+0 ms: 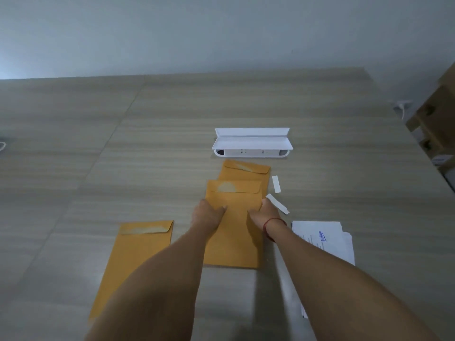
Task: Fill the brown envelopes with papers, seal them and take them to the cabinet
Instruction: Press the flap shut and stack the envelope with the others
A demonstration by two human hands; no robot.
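Three brown envelopes lie on the wooden table (123, 134). The middle envelope (234, 239) has its flap folded down, and both my hands lie on its upper half. My left hand (209, 214) presses near its left edge, fingers on the paper. My right hand (262, 215), with a red thread at the wrist, presses at its right edge. A second envelope (246, 172) lies just beyond, partly under the middle one, flap down. The third envelope (138, 254) lies to the left, partly hidden by my left forearm. A stack of printed white papers (325, 239) sits to the right.
Two peeled white strips (276, 184) (277, 204) lie right of the envelopes. An open white box (251, 143) stands behind them. Cardboard boxes (438, 124) are stacked past the table's right edge. A wall runs along the table's far edge.
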